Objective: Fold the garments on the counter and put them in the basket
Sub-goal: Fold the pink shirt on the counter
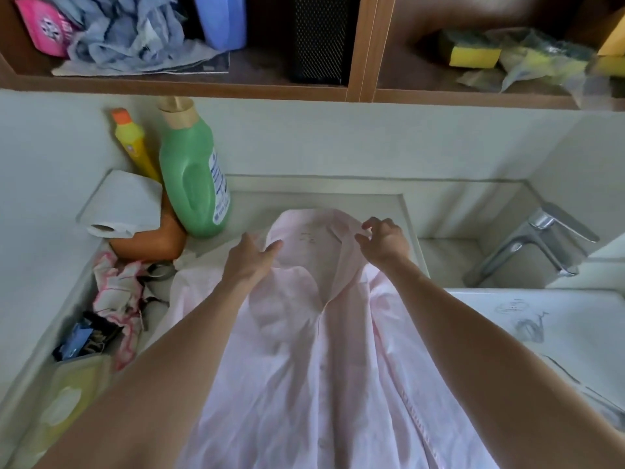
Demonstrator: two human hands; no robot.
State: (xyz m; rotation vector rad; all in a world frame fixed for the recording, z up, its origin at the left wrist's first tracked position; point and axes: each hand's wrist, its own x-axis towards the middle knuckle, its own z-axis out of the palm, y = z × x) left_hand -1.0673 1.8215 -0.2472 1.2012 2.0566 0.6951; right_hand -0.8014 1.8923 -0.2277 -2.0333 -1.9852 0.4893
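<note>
A pale pink button-up shirt (pixel 314 350) lies front up on the white counter (pixel 304 194), collar at the far end and hem toward me. My left hand (pixel 248 260) holds the left side of the collar, thumb and fingers curled round the fabric. My right hand (pixel 384 240) pinches the right collar point between thumb and fingers. No basket is in view.
A green detergent bottle (pixel 194 177), a yellow bottle (pixel 133 143), a paper roll (pixel 123 206) and an orange object (pixel 152 238) stand at the back left. A pink-and-white cloth (pixel 116 289) and small clutter lie left. A tap (pixel 537 242) and sink (pixel 554 330) sit right. Shelves hang above.
</note>
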